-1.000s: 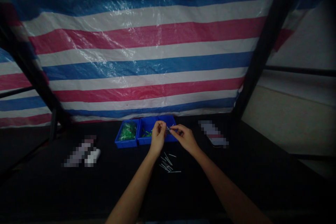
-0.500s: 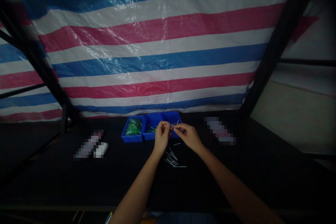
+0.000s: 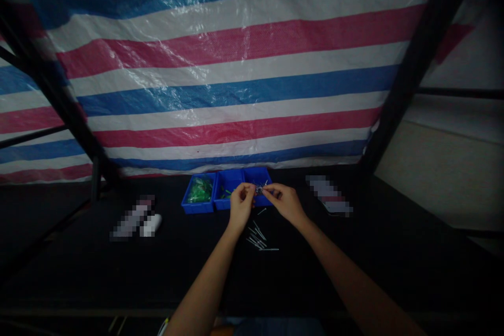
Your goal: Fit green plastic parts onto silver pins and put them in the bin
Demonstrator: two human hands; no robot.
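Note:
My left hand (image 3: 241,205) is closed in a pinch in front of the middle blue bin (image 3: 230,176); what its fingertips hold is too small to name. Close beside it, my right hand (image 3: 284,200) is also pinched, at the front of the right blue bin (image 3: 258,172), which has small metal pieces (image 3: 264,185) in it. Green pieces (image 3: 225,192) lie in the middle bin, partly hidden by my left hand. Several thin metal pins (image 3: 258,237) lie on the black table below my hands, and a single pin (image 3: 262,211) lies nearer the bins.
The left blue bin (image 3: 185,203) holds a clear bag of green pieces (image 3: 200,190). A blurred item (image 3: 133,219) and a white object (image 3: 151,224) lie at the left, another blurred item (image 3: 329,196) at the right. A striped sheet (image 3: 236,84) hangs behind the table (image 3: 157,273).
The single pin nearest the bins has turned to a steeper slant and sits slightly higher. My fingertips have shifted slightly, with a little more space between them.

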